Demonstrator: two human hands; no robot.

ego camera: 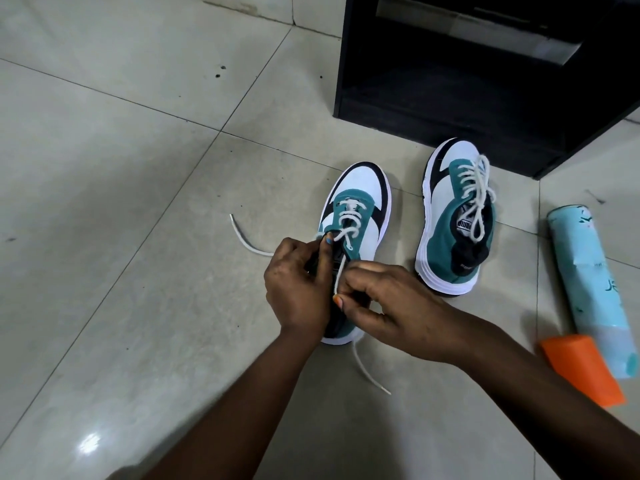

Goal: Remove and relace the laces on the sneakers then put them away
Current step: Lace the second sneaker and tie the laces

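Two teal, white and black sneakers stand on the tiled floor. The near sneaker [356, 206] is laced only through its front eyelets with a white lace [348, 220]. My left hand [299, 285] grips the sneaker's left eyelet edge, thumb at an eyelet. My right hand [384, 306] pinches the lace's right strand just above the tongue. One loose lace end [247, 242] trails left on the floor, the other [369, 372] lies behind the heel. The second sneaker [453, 220] to the right is fully laced and tied.
A black cabinet [485, 81] with an open lower shelf stands behind the sneakers at the upper right. A light blue spray can [588, 271] with an orange cap [581, 365] lies on the floor at the right. Grey floor tiles [121, 202] spread to the left.
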